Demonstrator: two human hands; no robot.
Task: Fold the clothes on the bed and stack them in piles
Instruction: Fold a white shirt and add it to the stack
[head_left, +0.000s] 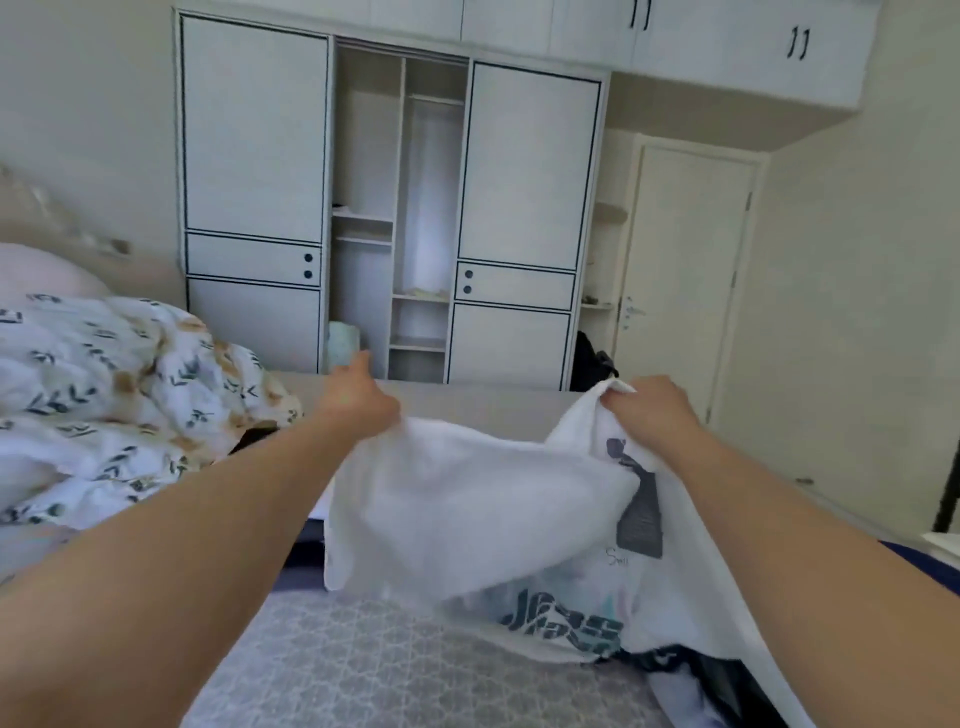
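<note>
While both arms reach forward over the bed (363, 670), a white T-shirt (467, 499) with a dark printed graphic hangs stretched between the two hands, lifted above the mattress. The left hand (361, 397) grips one upper edge of the shirt, its fingers curled into the cloth and the index finger pointing loosely forward. The right hand (652, 410) pinches the other upper corner, the fabric bunched tightly between its curled fingers and thumb. The shirt sags in the middle and drapes down to the right, its lower part trailing onto a heap of unfolded clothes (576, 629) at the near right of the bed; one piece there shows teal and dark lettering, and darker garments lie beneath it, though the blur makes it hard to tell them apart. The bed is covered with a grey patterned sheet. To the left lies a crumpled duvet (119, 384) printed with leaves, touching a pink pillow (41, 270) by the headboard. Beyond the bed stands a white wardrobe (260, 182) with its middle section open, showing bare shelves and a rail. A closed white door (685, 270) stands to its right.
</note>
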